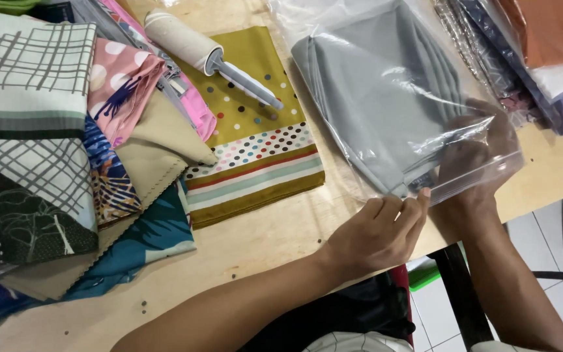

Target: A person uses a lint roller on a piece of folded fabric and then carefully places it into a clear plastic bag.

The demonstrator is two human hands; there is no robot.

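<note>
A clear plastic bag (333, 39) lies on the wooden table (275, 234) with a folded grey cloth (373, 91) inside it. My left hand (376, 231) pinches the bag's open near edge between thumb and fingers. My right hand (474, 163) is partly behind the plastic at the bag's mouth, fingers at the corner of the grey cloth, gripping the bag's edge.
A mustard polka-dot cloth (255, 150) carries a lint roller (206, 55). A heap of patterned fabrics (53, 150) fills the left. More bagged cloths (542, 45) are stacked at the top right. The table's edge runs near my arms, with tiled floor (542, 261) beyond.
</note>
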